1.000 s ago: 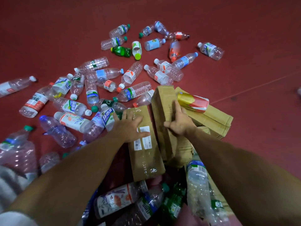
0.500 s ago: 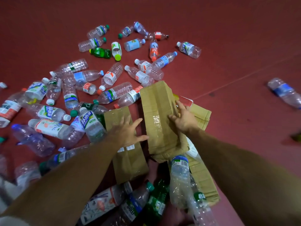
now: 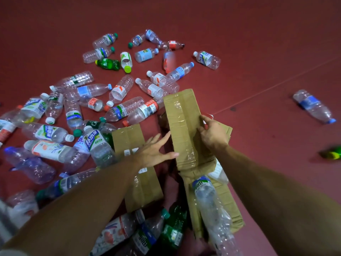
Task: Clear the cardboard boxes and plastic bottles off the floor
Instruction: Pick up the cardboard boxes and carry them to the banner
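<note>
Near btls [image 3: 129, 235]: cluster right at your feet, clear ones plus a dark green btl [image 3: 173, 230]. They look empty, so prob. light and quick to roll.
Long btl [image 3: 210, 198]: lies lengthwise on the lower cardboard [image 3: 230, 209]. Likely slides off if you lift that sheet first.
L hand [image 3: 153, 153]: wide, fingers straight and spread, holding nothing. It sits over the small flat box [image 3: 129, 137], thumb pointing at the taped box. Can't tell if it touches either one.
R hand [image 3: 212, 134]: fingers curled round the right long edge of the taped box [image 3: 181, 122], gripping it.
Taped box: flattened, between your two hands, far end up against the btl pile. It overlaps the lower cardboard at its near end.
Handling: cardboard should be light and fairly stiff, but will fold at the creases. The clear tape looks slick, so take bare cardboard on both long edges, approx. mid-length.
Btl pile [image 3: 118, 95]: many btls on their sides, left and ahead of the boxes, lots touching. Thin walls prob. dent under a squeeze; take each by neck or mid-body.
Stray btl [image 3: 313, 106]: alone at far right, well apart from the rest.
Floor [image 3: 258, 43]: red, a seam line crossing at right.
</note>
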`<move>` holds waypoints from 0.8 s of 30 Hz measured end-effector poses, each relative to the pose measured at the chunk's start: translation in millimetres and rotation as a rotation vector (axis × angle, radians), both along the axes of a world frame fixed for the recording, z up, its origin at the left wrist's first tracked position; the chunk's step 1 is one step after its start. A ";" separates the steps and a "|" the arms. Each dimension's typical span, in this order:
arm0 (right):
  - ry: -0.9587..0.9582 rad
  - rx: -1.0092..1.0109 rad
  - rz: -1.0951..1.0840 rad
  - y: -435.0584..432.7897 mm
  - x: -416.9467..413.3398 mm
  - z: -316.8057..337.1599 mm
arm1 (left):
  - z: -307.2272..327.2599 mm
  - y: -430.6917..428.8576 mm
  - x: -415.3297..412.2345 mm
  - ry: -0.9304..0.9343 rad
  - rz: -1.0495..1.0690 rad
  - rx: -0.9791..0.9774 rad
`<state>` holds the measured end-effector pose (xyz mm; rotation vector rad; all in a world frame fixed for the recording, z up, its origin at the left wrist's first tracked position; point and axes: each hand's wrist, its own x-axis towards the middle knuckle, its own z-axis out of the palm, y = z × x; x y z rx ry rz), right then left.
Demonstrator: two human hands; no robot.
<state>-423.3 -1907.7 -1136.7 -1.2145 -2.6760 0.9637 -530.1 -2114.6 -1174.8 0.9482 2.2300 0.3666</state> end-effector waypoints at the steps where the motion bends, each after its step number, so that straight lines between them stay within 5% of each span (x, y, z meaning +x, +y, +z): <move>1: -0.038 -0.005 -0.003 2.3 0.3 3.3 | -0.4 2.3 1.1 -0.007 -0.003 0.018; 11: -0.407 -0.054 -0.005 -24.1 -15.9 23.4 | 16.7 -7.7 -8.5 0.050 -0.140 -0.017; 24: -0.556 0.230 0.044 -57.9 -34.6 11.3 | -14.7 -66.0 -18.7 0.110 0.244 -0.154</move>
